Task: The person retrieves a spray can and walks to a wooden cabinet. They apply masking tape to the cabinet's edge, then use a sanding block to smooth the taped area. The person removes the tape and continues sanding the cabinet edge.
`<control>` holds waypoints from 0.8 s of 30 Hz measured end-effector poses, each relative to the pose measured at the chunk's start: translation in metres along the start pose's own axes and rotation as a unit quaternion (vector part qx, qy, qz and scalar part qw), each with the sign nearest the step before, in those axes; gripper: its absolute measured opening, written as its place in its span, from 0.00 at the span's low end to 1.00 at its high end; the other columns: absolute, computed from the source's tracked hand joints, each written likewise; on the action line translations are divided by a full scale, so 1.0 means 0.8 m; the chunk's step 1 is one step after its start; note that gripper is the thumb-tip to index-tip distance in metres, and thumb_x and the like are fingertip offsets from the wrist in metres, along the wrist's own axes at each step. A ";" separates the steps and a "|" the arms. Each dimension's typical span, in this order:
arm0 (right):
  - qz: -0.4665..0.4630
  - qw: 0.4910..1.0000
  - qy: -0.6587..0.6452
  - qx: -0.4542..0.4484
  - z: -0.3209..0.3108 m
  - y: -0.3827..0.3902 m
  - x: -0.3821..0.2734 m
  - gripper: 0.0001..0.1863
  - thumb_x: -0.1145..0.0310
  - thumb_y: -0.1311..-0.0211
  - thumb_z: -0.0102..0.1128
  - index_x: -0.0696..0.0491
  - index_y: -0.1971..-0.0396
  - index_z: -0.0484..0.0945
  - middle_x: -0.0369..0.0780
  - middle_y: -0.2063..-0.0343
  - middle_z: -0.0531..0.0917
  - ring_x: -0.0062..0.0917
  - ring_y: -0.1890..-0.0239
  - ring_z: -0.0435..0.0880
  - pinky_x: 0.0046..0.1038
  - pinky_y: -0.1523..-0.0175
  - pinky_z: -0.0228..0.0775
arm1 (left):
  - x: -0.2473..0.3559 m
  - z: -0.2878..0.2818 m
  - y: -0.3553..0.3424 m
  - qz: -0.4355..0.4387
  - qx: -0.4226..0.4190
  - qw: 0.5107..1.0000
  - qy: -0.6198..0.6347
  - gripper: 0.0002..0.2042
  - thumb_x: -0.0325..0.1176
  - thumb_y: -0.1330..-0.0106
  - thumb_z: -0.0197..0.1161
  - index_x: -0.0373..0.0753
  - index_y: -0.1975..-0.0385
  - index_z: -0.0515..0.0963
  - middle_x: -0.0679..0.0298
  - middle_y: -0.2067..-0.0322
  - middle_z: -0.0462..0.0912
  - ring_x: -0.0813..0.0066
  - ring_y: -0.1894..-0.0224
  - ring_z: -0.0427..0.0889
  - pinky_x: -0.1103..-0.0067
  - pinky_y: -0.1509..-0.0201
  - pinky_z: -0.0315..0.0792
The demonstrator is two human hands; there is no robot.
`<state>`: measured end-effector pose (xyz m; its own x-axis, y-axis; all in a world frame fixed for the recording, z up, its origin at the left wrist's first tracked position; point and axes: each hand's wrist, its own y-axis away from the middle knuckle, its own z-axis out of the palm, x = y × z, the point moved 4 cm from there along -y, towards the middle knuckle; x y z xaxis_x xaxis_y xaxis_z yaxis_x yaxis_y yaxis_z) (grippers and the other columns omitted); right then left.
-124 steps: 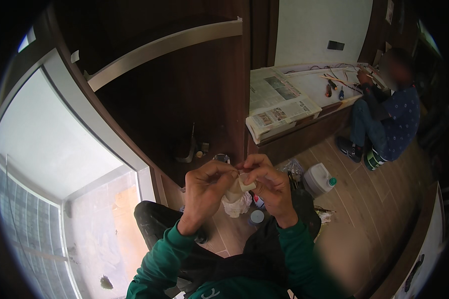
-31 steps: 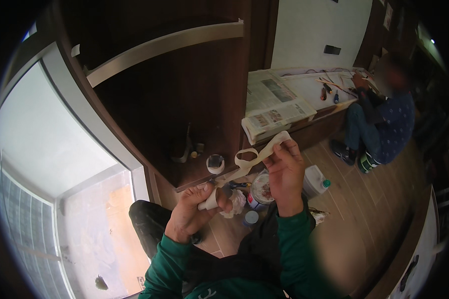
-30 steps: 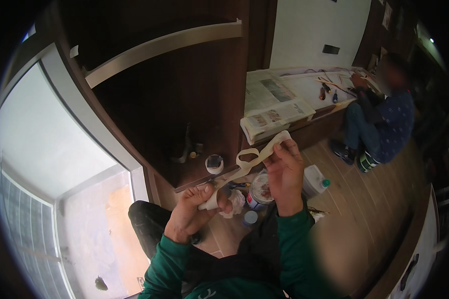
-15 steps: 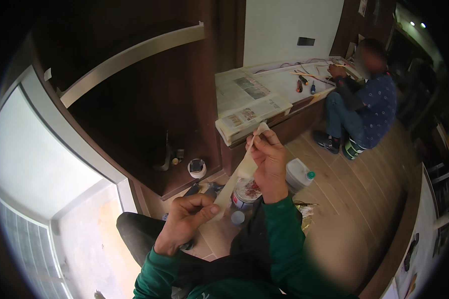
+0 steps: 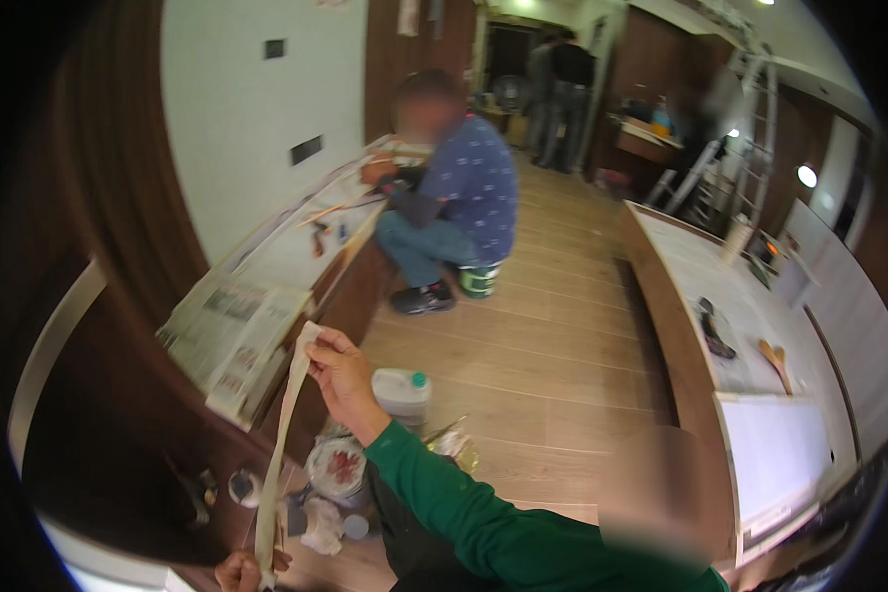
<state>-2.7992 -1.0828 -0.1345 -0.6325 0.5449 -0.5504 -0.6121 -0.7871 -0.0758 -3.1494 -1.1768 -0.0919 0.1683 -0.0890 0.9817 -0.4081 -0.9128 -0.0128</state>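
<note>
A long, narrow cream strip, tape or cloth by its look, stretches slantwise between my hands. Its upper end is pinched between the thumb and fingers of my right hand, raised in front of the newspaper-covered ledge. At the bottom edge of the view, my left hand is closed on the strip's lower end, and part of that hand is cut off. Below my right hand stands a paint can with red stains on its lid. A white jug with a green cap is just beyond it.
Newspaper covers the near end of the ledge, where tools lie farther along. A co-worker sits there on a bucket. To the right is a long white-topped counter holding a brush. Ladders stand behind.
My view has swung to the right, bringing in the right counter, ladders and people at the back. The strip now hangs more steeply, with my left hand lower. Both hands keep their hold.
</note>
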 end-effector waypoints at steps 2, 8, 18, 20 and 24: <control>-0.046 0.999 0.009 0.018 -0.003 0.004 -0.063 0.11 0.75 0.33 0.63 0.52 0.52 0.80 0.33 0.60 0.84 0.19 0.59 0.83 0.25 0.50 0.74 | -0.032 -0.001 -0.016 0.113 -0.011 0.988 -0.101 0.10 0.30 0.31 0.60 0.35 0.75 0.76 0.67 0.78 0.73 0.77 0.75 0.68 0.73 0.72 0.63; -0.171 0.983 0.067 0.011 0.000 0.029 -0.181 0.09 0.73 0.31 0.64 0.52 0.53 0.81 0.32 0.60 0.85 0.18 0.60 0.82 0.24 0.51 0.73 | -0.030 0.014 -0.038 0.036 -0.076 0.995 0.058 0.06 0.27 0.32 0.61 0.34 0.71 0.80 0.68 0.73 0.81 0.79 0.70 0.73 0.73 0.66 0.67; -0.250 0.934 0.229 -0.114 0.137 0.084 -0.197 0.26 0.82 0.37 0.67 0.59 0.39 0.77 0.35 0.62 0.85 0.13 0.61 0.81 0.20 0.57 0.73 | -0.066 -0.046 -0.075 0.080 0.054 0.995 0.008 0.10 0.32 0.39 0.71 0.33 0.77 0.83 0.67 0.77 0.82 0.82 0.73 0.75 0.82 0.68 0.65; -0.235 0.928 0.223 -0.183 0.154 0.102 -0.180 0.32 0.85 0.39 0.66 0.59 0.33 0.71 0.37 0.61 0.85 0.14 0.61 0.82 0.20 0.57 0.74 | -0.004 -0.033 -0.084 0.097 0.053 0.993 -0.037 0.04 0.24 0.40 0.68 0.30 0.73 0.83 0.64 0.76 0.84 0.80 0.72 0.80 0.82 0.66 0.73; -0.164 0.911 0.270 -0.264 0.196 0.126 -0.119 0.39 0.85 0.39 0.65 0.59 0.28 0.62 0.39 0.60 0.84 0.15 0.63 0.82 0.18 0.58 0.74 | 0.102 -0.016 -0.088 0.186 0.039 0.981 0.028 0.05 0.25 0.36 0.70 0.31 0.68 0.83 0.64 0.71 0.85 0.81 0.67 0.82 0.81 0.60 0.76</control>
<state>-2.8750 -1.1687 0.0406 -0.0438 0.6660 -0.7447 -0.3229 -0.7148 -0.6203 -3.1186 -1.1148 -0.0084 -0.0291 -0.4030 0.9148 -0.3610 -0.8491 -0.3856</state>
